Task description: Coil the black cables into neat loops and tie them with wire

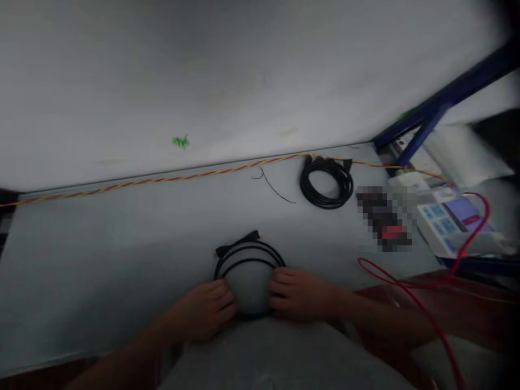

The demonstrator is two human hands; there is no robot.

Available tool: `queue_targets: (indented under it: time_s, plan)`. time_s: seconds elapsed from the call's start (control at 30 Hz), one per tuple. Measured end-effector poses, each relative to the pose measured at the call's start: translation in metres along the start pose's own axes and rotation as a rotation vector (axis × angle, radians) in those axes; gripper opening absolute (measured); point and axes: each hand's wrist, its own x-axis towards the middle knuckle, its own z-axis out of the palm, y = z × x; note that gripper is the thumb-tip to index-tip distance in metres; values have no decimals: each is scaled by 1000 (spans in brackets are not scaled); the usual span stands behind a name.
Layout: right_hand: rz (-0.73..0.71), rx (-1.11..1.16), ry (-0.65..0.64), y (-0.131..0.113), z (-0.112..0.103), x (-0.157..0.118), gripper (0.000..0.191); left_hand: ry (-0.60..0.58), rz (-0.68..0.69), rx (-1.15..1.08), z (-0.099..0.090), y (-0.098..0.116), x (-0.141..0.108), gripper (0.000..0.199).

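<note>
The grey tabletop (122, 244) bears a loosely looped black cable (252, 248); left hand (207, 309), right hand (303, 295) grip it.

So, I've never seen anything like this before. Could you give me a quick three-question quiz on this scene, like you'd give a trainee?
1. True or false: the left hand and the right hand are both on the same near coil of black cable.

2. Which colours are in the twisted wire along the back of the table?
A) blue and white
B) red and yellow
C) green and black

3. Fill the gap with left or right: as the picture shows it, the far coil of black cable lies to the ____ of the near coil.

Key: 1. True. 2. B. 3. Right.
</note>
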Motion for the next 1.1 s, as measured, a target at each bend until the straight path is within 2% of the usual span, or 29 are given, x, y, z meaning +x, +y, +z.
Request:
queue_targets:
  time_s: [0.1,0.23,0.4,0.5,0.6,0.7,0.83,0.87,0.93,1.0,1.1]
  plan:
    - [-3,13,-32,0,0,-2,18,-2,3,9,1,0,4,26]
    - [-12,13,-46,2,3,-2,15,83,8,-63,-1,-2,8,38]
    - [-18,22,1,2,4,6,40,285,-70,-80,-2,-2,17,33]
    - [-5,5,25,4,3,12,48,336,-97,-80,-6,-3,21,34]
    - [-11,-13,23,9,2,14,50,346,-145,-76,-10,-5,21,33]
    - [8,-45,9,14,4,12,42,323,-227,-93,-12,-6,18,29]
    - [54,49,-7,16,1,9,31,274,-315,-139,-10,-5,13,13]
    - [88,115,13,17,-1,8,29,282,-348,-134,-9,-5,12,11]
    - [168,272,80,16,-5,10,26,313,-387,-118,-6,-4,10,31]
    - [256,400,179,14,-7,14,30,342,-395,-135,-4,-3,8,52]
    - [408,371,409,11,-6,26,35,400,-472,-207,-4,-2,11,64]
